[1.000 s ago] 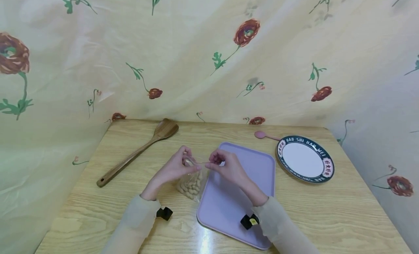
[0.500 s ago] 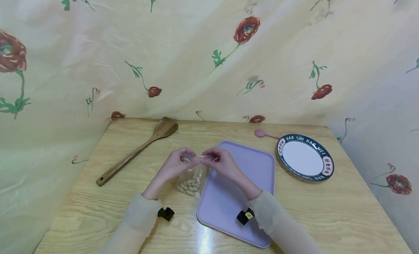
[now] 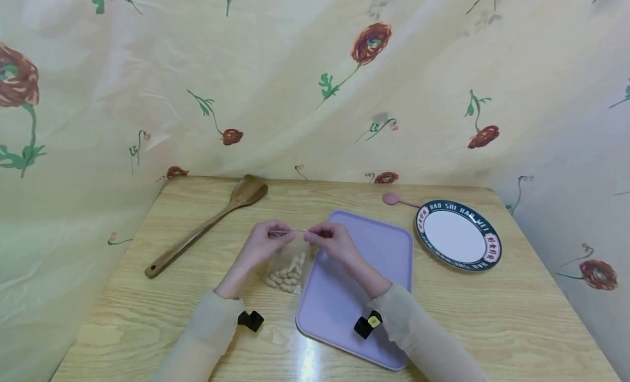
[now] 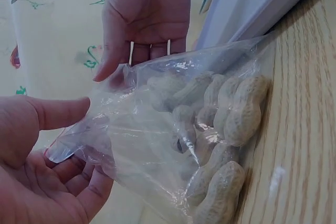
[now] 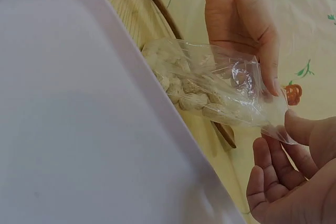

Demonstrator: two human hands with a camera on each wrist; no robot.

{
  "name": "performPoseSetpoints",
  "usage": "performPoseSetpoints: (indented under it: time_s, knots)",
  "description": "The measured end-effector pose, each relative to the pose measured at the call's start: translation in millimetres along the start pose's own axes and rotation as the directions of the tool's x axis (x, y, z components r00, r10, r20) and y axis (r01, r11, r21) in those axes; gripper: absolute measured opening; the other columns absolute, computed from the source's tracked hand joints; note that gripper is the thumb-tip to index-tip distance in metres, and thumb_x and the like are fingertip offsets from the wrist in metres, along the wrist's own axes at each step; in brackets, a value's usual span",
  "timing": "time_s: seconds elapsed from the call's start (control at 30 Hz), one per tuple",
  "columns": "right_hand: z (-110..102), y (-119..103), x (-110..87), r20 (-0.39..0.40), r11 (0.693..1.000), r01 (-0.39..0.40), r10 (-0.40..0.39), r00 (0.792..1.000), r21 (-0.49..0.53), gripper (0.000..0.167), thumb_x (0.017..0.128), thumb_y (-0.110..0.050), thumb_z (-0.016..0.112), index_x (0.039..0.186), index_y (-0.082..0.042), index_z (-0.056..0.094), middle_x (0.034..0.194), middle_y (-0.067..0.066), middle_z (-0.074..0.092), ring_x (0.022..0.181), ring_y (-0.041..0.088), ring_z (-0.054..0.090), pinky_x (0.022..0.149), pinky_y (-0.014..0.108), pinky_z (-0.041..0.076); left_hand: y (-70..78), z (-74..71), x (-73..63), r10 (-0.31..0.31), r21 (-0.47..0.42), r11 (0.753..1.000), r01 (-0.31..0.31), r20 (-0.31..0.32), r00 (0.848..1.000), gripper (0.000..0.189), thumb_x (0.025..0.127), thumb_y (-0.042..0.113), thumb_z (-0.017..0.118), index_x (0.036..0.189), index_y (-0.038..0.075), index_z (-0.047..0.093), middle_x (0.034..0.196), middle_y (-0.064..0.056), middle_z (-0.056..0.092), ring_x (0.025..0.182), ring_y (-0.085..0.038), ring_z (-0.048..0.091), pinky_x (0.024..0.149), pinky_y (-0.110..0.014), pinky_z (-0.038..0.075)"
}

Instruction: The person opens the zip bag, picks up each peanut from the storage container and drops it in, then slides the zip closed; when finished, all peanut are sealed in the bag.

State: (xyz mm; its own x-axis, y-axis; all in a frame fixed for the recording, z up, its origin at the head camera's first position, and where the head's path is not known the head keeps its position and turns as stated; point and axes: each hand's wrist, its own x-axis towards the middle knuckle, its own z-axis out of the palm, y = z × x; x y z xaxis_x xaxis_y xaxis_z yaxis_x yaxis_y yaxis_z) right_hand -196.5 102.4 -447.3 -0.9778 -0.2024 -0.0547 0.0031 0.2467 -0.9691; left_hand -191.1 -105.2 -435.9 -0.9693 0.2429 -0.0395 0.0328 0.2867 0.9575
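A clear zip bag [image 4: 142, 129] holds several unshelled peanuts [image 4: 247, 111] gathered at its bottom, which rests on the wooden table just left of the purple tray. My left hand [image 3: 266, 242] pinches one top corner between thumb and fingers. On the opposite corner, my right hand [image 3: 334, 241] pinches the same top edge. Between the two hands the edge is stretched in a straight line, and a reddish strip shows along it in the left wrist view. The right wrist view also has the bag [image 5: 226, 85] hanging between both hands, its peanuts low beside the tray.
The purple tray [image 3: 364, 294] lies under my right forearm. To its right stands a white plate [image 3: 455, 237] with a dark green rim, a pink spoon [image 3: 392, 199] partly behind it. A wooden spatula [image 3: 211, 223] lies at left. Floral cloth [image 3: 295, 86] hangs behind the table [image 3: 123, 316].
My hands came together at the bag's top edge, then drew slightly apart again. Both hands now hold the edge taut, a little farther from me. The bag's bottom stays in place.
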Motion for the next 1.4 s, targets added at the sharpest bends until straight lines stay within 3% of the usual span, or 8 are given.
performPoseSetpoints:
  time_s: [0.13, 0.4, 0.5, 0.63, 0.8, 1.03, 1.4]
  knots:
    - [-0.1, 0.5, 0.1, -0.013, 1.0, -0.008, 0.008, 1.0, 0.02, 0.019, 0.093, -0.013, 0.072, 0.103, 0.003, 0.074, 0.088, 0.009, 0.074, 0.083, 0.018, 0.067, 0.075, 0.036, 0.052, 1.0, -0.5, 0.4, -0.041, -0.054, 0.998, 0.041, -0.003, 0.999, 0.022, 0.094, 0.014, 0.069, 0.107, -0.004, 0.068, 0.092, -0.011, 0.071, 0.079, -0.032, 0.065, 0.066, -0.032, 0.054]
    - [4.0, -0.4, 1.1, -0.031, 0.999, -0.014, 0.016, 0.999, 0.042, 0.02, 0.094, -0.012, 0.07, 0.103, 0.006, 0.073, 0.089, 0.009, 0.075, 0.081, 0.012, 0.065, 0.076, 0.031, 0.052, 1.0, 0.4, 1.2, -0.112, -0.119, 0.987, 0.11, -0.008, 0.994, 0.027, 0.091, 0.016, 0.074, 0.109, -0.003, 0.069, 0.087, -0.005, 0.068, 0.071, -0.019, 0.059, 0.063, -0.028, 0.049]
    - [5.7, -0.4, 1.4, -0.029, 0.998, -0.014, 0.015, 0.999, 0.055, 0.021, 0.094, -0.011, 0.07, 0.103, 0.007, 0.073, 0.088, 0.01, 0.074, 0.085, 0.024, 0.068, 0.081, 0.04, 0.054, -0.6, 2.2, 1.0, -0.124, -0.127, 0.984, 0.121, -0.021, 0.992, 0.029, 0.089, 0.018, 0.076, 0.109, -0.003, 0.07, 0.09, -0.005, 0.07, 0.072, -0.015, 0.058, 0.064, -0.028, 0.047]
    - [8.1, -2.2, 1.0, -0.032, 0.998, -0.011, 0.014, 0.999, 0.069, 0.019, 0.094, -0.009, 0.07, 0.1, 0.009, 0.073, 0.086, 0.01, 0.074, 0.087, 0.032, 0.068, 0.086, 0.05, 0.053, -0.5, 5.3, -1.4, -0.134, -0.135, 0.983, 0.128, -0.039, 0.99, 0.03, 0.088, 0.021, 0.078, 0.108, 0.0, 0.072, 0.1, -0.007, 0.072, 0.087, -0.017, 0.063, 0.076, -0.031, 0.051]
    - [11.3, -6.5, -0.4, -0.052, 0.999, -0.004, 0.007, 0.999, 0.047, 0.016, 0.093, -0.007, 0.07, 0.097, 0.009, 0.073, 0.082, 0.008, 0.073, 0.083, 0.029, 0.068, 0.079, 0.038, 0.054, 0.5, 8.1, -2.7, -0.129, -0.153, 0.981, 0.119, -0.054, 0.99, 0.028, 0.087, 0.018, 0.078, 0.107, -0.001, 0.073, 0.103, -0.01, 0.073, 0.097, -0.022, 0.066, 0.09, -0.038, 0.051]
    - [15.1, -7.0, 0.3, -0.063, 0.999, 0.009, -0.007, 0.998, 0.035, 0.015, 0.092, -0.005, 0.071, 0.097, 0.009, 0.072, 0.079, 0.005, 0.071, 0.085, 0.038, 0.065, 0.073, 0.032, 0.052, 2.6, 9.9, -2.3, -0.156, -0.185, 0.973, 0.139, -0.083, 0.984, 0.026, 0.088, 0.015, 0.076, 0.107, -0.003, 0.073, 0.102, -0.011, 0.074, 0.097, -0.02, 0.066, 0.089, -0.037, 0.05]
    - [14.9, -8.3, 0.7, -0.077, 0.999, -0.034, 0.035, 0.996, 0.021, 0.016, 0.092, -0.001, 0.068, 0.096, 0.014, 0.07, 0.078, 0.012, 0.07, 0.087, 0.046, 0.063, 0.08, 0.047, 0.053, 1.5, 9.8, -2.1, -0.185, -0.165, 0.972, 0.169, -0.084, 0.979, 0.029, 0.088, 0.021, 0.078, 0.108, 0.0, 0.074, 0.103, -0.009, 0.074, 0.089, -0.016, 0.063, 0.076, -0.029, 0.048]
